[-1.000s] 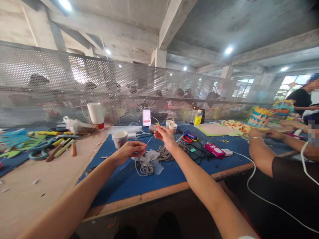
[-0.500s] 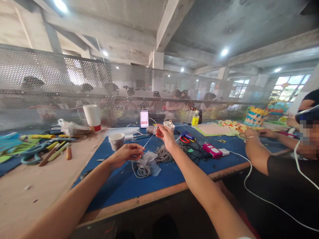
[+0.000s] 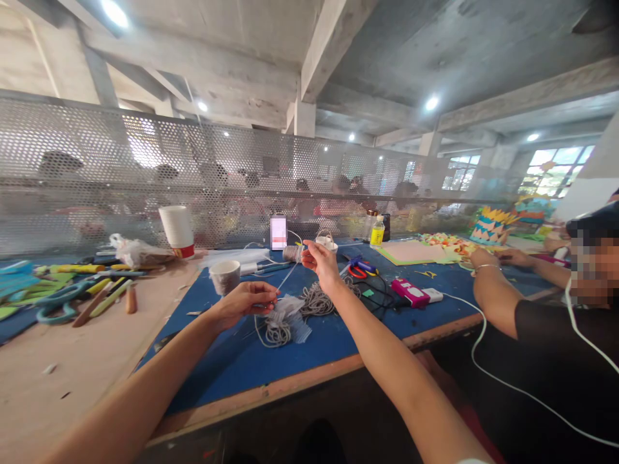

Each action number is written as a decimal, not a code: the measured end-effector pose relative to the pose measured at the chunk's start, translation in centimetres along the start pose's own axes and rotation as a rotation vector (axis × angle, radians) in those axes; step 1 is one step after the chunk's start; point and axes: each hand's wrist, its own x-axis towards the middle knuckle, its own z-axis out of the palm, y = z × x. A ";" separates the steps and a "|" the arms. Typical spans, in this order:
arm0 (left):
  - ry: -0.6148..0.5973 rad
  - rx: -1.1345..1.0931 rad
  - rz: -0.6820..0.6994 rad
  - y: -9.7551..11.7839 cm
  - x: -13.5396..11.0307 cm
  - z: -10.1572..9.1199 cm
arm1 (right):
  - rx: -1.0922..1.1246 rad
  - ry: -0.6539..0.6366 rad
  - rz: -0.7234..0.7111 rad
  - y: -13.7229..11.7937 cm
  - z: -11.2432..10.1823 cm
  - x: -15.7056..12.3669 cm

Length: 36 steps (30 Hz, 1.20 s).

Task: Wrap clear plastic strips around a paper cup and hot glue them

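My left hand (image 3: 252,299) pinches one end of a thin, pale strand (image 3: 287,276). Up and to the right, my right hand (image 3: 322,263) has its fingers closed on the other end, so the strand runs at a slant between them. Whether it is cord or plastic strip is too fine to tell. Below the hands lie a small coil of grey cord (image 3: 277,334), a crumpled clear plastic bag (image 3: 293,310) and a larger grey cord bundle (image 3: 315,299). A cord-wrapped cup (image 3: 225,277) stands left of my hands; a spool of grey cord (image 3: 292,253) is just behind them.
A phone (image 3: 278,232) leans upright at the back, near a white cup (image 3: 327,243). Stacked paper cups (image 3: 176,231) and scissors (image 3: 60,303) are on the left. To the right are a pink box (image 3: 410,292), a yellow-labelled bottle (image 3: 377,232) and a co-worker's arm (image 3: 498,299).
Both hands keep their hold on the strand and barely move. The whole view has shifted slightly.
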 end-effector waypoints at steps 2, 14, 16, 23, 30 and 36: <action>0.010 0.003 0.003 0.2 -0.2 0.2 | 0.002 0.010 -0.011 -0.1 0.0 0.0; -0.023 -0.043 0.033 0.4 -0.5 0.5 | 0.023 -0.014 0.000 0.0 0.0 0.0; -0.030 -0.064 0.037 0.3 -0.3 0.4 | 0.020 -0.046 0.027 0.3 0.2 -0.2; 0.002 -0.075 0.049 -0.2 0.2 -0.1 | -0.043 -0.126 0.066 1.2 1.2 -1.2; 0.016 -0.096 0.041 0.1 -0.1 0.5 | -0.062 -0.075 0.015 1.7 1.1 -1.0; 0.029 -0.100 0.004 0.1 -0.3 0.9 | -0.099 -0.033 -0.017 2.3 1.1 -0.9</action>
